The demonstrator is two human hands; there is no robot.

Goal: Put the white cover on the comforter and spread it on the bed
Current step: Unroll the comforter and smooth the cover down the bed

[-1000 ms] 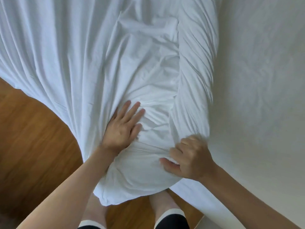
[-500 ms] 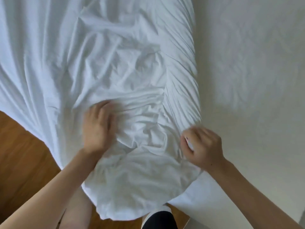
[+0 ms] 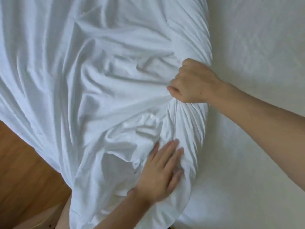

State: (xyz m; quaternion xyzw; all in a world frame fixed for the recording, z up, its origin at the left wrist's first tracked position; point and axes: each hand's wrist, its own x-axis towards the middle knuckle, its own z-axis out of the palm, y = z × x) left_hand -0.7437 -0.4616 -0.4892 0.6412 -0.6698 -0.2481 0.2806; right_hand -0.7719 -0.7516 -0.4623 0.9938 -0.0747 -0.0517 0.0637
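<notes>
The white cover [image 3: 102, 83] lies wrinkled over the comforter, filling the left and middle of the head view and hanging off the bed's near edge. A thick gathered roll of it [image 3: 194, 123] runs along its right side. My right hand [image 3: 193, 83] grips a bunch of the cover at that roll, fingers curled into the cloth. Lower down, my left hand [image 3: 161, 172] rests flat on the cover with straight fingers, pressing the bulge near the hanging end. The comforter itself is hidden under the fabric.
The bed's white sheet [image 3: 257, 113] stretches to the right. A wooden floor [image 3: 24, 171] shows at the lower left, beside my leg [image 3: 64, 215] under the hanging cover.
My right hand moved up and away along the roll and closed on the cover. My left hand shifted right and nearer, onto the lower bulge. The cover bunched more in the middle.
</notes>
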